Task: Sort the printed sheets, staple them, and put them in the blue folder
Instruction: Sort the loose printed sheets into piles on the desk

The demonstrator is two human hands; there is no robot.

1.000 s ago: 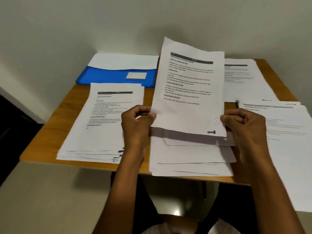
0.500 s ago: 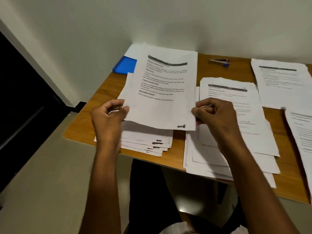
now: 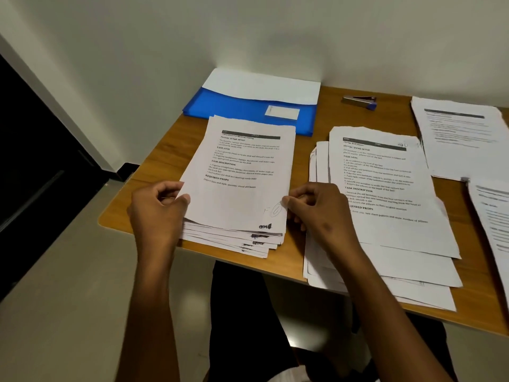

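Observation:
A printed sheet [image 3: 242, 175] lies on top of the left stack of sheets [image 3: 234, 241] on the wooden desk [image 3: 154, 172]. My left hand [image 3: 157, 210] pinches the sheet's left edge, and my right hand [image 3: 316, 208] pinches its lower right edge. The blue folder [image 3: 234, 108] lies behind this stack against the wall, with white paper sticking out of its top. A stapler [image 3: 359, 102] sits at the back of the desk, right of the folder. A second, looser stack [image 3: 385, 216] lies to the right of my right hand.
Two more piles of printed sheets lie at the right: one at the back [image 3: 462, 139], one at the frame's edge [image 3: 493, 216]. The desk's front edge runs just below the stacks. A dark doorway [image 3: 33, 161] is at the left.
The sheet that both hands held up above the middle stack has moved left and come down flat onto the left stack. The view has swung left.

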